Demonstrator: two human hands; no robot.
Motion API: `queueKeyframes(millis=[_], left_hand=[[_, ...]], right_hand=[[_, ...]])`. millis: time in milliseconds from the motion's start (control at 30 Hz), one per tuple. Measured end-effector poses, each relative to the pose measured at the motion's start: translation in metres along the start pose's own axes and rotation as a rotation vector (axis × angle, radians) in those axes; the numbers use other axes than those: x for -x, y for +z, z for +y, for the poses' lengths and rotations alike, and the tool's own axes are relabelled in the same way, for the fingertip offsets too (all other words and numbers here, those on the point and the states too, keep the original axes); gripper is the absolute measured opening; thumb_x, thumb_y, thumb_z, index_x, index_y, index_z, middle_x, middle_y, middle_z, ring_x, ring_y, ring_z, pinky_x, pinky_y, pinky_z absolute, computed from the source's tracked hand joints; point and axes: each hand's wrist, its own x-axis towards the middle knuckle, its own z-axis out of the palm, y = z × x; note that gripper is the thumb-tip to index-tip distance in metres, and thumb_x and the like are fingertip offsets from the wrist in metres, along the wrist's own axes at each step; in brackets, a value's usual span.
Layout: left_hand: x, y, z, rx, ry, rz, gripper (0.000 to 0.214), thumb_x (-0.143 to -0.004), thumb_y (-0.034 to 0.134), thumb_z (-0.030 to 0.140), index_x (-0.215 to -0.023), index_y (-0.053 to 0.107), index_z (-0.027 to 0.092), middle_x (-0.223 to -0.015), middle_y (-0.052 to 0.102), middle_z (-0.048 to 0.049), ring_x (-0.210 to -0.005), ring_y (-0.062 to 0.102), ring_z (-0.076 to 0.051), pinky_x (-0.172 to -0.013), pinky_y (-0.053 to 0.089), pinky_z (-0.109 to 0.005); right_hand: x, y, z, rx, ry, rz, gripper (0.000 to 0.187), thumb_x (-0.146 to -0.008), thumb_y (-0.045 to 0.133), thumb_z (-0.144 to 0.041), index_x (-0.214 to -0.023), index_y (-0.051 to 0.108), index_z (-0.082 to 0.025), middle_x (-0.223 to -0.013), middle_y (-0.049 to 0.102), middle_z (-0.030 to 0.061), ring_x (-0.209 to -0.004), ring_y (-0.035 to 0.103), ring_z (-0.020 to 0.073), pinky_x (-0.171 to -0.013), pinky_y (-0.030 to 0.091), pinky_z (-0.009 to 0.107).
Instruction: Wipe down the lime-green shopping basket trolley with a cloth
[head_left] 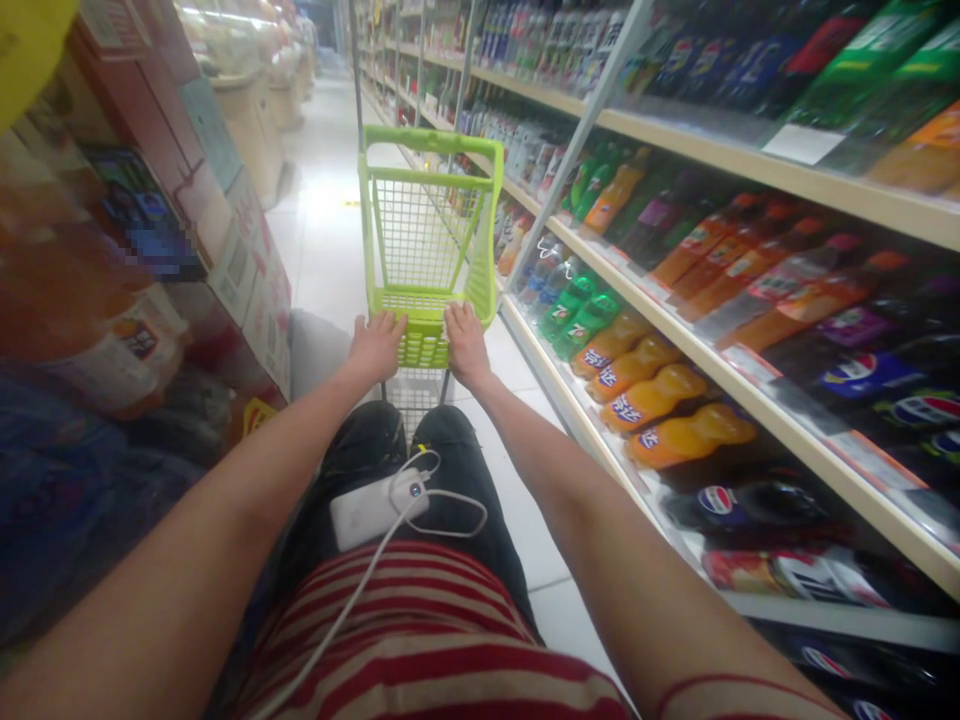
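Straight ahead of me stands a lime-green shopping cart [433,183] with a mesh basket and a raised bar at its far end. My left hand [377,347] rests with curled fingers over the left of the cart's near edge. On the right of that same edge, my right hand [466,343] is closed over the rim. A small whitish patch shows by its inner fingers; I cannot make out what it is. Across my dark-trousered lap lies a white power bank [367,512] with a white cable [469,533] looped over it.
Tall shelves [720,150] of bottled drinks run along the right, with orange soda bottles [646,392] and green bottles [577,318] low down. Stacked cartons [244,265] and large bottles [127,350] crowd the left. A pale tiled aisle [319,190] leads ahead past wooden display counters [244,125].
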Motion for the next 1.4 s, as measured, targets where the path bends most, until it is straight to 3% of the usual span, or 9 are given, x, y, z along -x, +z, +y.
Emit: queueKeyframes(millis=[400, 533, 633, 733, 867, 1000, 1200, 1300, 1400], left_hand=[[0.003, 0.002, 0.040, -0.018, 0.037, 0.088, 0.058, -0.076, 0.039, 0.017, -0.132, 0.033, 0.006, -0.140, 0.036, -0.0162, -0.129, 0.030, -0.027, -0.105, 0.021, -0.048], [0.003, 0.003, 0.053, 0.005, 0.090, 0.080, 0.058, -0.076, 0.039, 0.017, -0.132, 0.033, 0.006, -0.143, 0.032, -0.0158, -0.132, 0.026, -0.025, -0.108, 0.014, -0.050], [-0.001, -0.002, 0.049, 0.054, 0.155, 0.064, 0.057, -0.076, 0.038, 0.017, -0.133, 0.033, 0.009, -0.142, 0.035, -0.0135, -0.132, 0.028, -0.023, -0.108, 0.014, -0.052], [-0.006, -0.007, 0.034, 0.060, 0.128, 0.040, 0.058, -0.076, 0.039, 0.016, -0.134, 0.031, 0.012, -0.143, 0.034, -0.0118, -0.133, 0.027, -0.022, -0.107, 0.014, -0.056], [-0.011, -0.006, 0.020, 0.016, 0.116, 0.042, 0.059, -0.076, 0.036, 0.013, -0.135, 0.030, 0.010, -0.146, 0.027, -0.0117, -0.135, 0.020, -0.022, -0.108, 0.013, -0.057], [-0.010, 0.001, 0.034, 0.008, 0.143, 0.093, 0.058, -0.078, 0.033, 0.011, -0.136, 0.029, 0.010, -0.146, 0.027, -0.0127, -0.136, 0.019, -0.023, -0.108, 0.012, -0.057], [-0.012, 0.003, 0.062, 0.009, 0.209, 0.147, 0.055, -0.080, 0.031, 0.015, -0.134, 0.032, 0.009, -0.144, 0.031, -0.0136, -0.135, 0.021, -0.025, -0.108, 0.012, -0.056], [-0.022, -0.001, 0.055, 0.012, 0.284, 0.144, 0.055, -0.080, 0.033, 0.014, -0.135, 0.031, 0.013, -0.143, 0.034, -0.0108, -0.134, 0.022, -0.023, -0.108, 0.010, -0.057], [-0.039, -0.006, 0.041, -0.007, 0.245, 0.141, 0.057, -0.078, 0.036, 0.012, -0.135, 0.031, 0.015, -0.142, 0.035, -0.0095, -0.134, 0.023, -0.023, -0.108, 0.007, -0.057]], right_hand=[[-0.005, -0.012, 0.040, -0.044, -0.008, 0.018, 0.059, -0.068, 0.039, 0.000, -0.127, 0.044, -0.004, -0.134, 0.042, 0.0179, -0.132, 0.024, 0.0270, -0.104, 0.027, 0.049], [-0.001, -0.013, 0.033, -0.085, -0.001, 0.065, 0.060, -0.065, 0.041, 0.000, -0.125, 0.046, -0.006, -0.132, 0.045, 0.0171, -0.132, 0.025, 0.0283, -0.103, 0.028, 0.051], [0.007, -0.008, 0.013, -0.142, -0.066, 0.047, 0.057, -0.069, 0.040, -0.002, -0.125, 0.046, -0.006, -0.134, 0.044, 0.0164, -0.132, 0.025, 0.0274, -0.104, 0.029, 0.049], [0.014, -0.005, 0.001, -0.190, -0.100, 0.052, 0.056, -0.072, 0.038, -0.003, -0.127, 0.045, -0.009, -0.135, 0.043, 0.0138, -0.133, 0.025, 0.0249, -0.104, 0.029, 0.048], [0.019, -0.009, 0.010, -0.212, -0.077, 0.080, 0.055, -0.072, 0.038, -0.003, -0.125, 0.047, -0.011, -0.133, 0.045, 0.0134, -0.132, 0.028, 0.0230, -0.104, 0.029, 0.048], [0.021, -0.018, 0.018, -0.164, -0.015, 0.074, 0.055, -0.068, 0.040, -0.004, -0.122, 0.049, -0.008, -0.131, 0.048, 0.0146, -0.129, 0.032, 0.0249, -0.104, 0.029, 0.046], [0.030, -0.030, 0.000, -0.140, 0.030, 0.070, 0.051, -0.068, 0.041, -0.005, -0.116, 0.054, -0.012, -0.117, 0.057, 0.0117, -0.120, 0.042, 0.0251, -0.099, 0.032, 0.045], [0.036, -0.037, 0.009, -0.149, 0.018, 0.107, 0.047, -0.067, 0.040, -0.006, -0.110, 0.057, -0.013, -0.111, 0.059, 0.0115, -0.113, 0.046, 0.0233, -0.098, 0.034, 0.042], [0.043, -0.047, 0.028, -0.145, -0.002, 0.139, 0.045, -0.068, 0.040, -0.007, -0.108, 0.058, -0.013, -0.112, 0.058, 0.0112, -0.112, 0.047, 0.0223, -0.098, 0.035, 0.041]])
